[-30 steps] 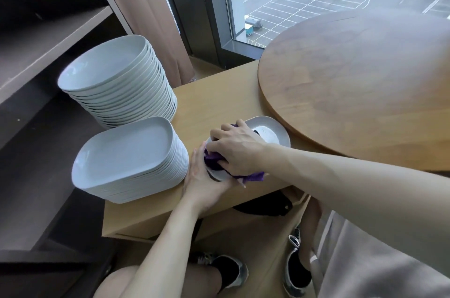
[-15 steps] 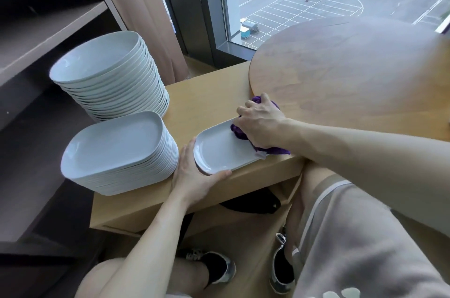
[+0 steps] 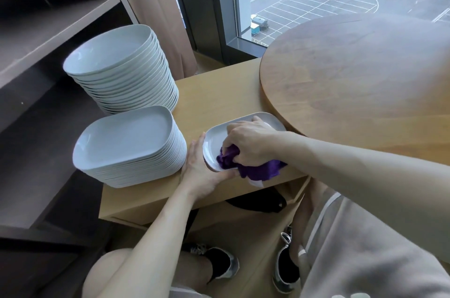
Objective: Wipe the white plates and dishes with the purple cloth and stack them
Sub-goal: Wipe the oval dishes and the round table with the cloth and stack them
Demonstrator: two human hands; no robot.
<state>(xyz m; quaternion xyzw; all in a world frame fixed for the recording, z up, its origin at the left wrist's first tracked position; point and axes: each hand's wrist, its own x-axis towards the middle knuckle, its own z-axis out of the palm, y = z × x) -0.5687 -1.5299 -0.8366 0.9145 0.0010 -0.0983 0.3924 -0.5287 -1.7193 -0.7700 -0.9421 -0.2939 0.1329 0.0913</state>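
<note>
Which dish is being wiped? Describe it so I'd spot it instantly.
Find the big round wooden tabletop. Beside its left edge, on the lighter counter, lies one white dish. Unlike the two stacks, it sits alone under a purple cloth.

Left hand (image 3: 198, 171) and right hand (image 3: 250, 144): bare. Left forearm (image 3: 151, 237) and right forearm (image 3: 353, 163): bare. Shorts (image 3: 365, 249), lower right of frame: pale grey-beige fabric, white piping (image 3: 319, 222) along the side seam. Left shoe (image 3: 219, 263) and right shoe (image 3: 285, 271), bottom centre: black uppers, pale grey-white soles.
</note>
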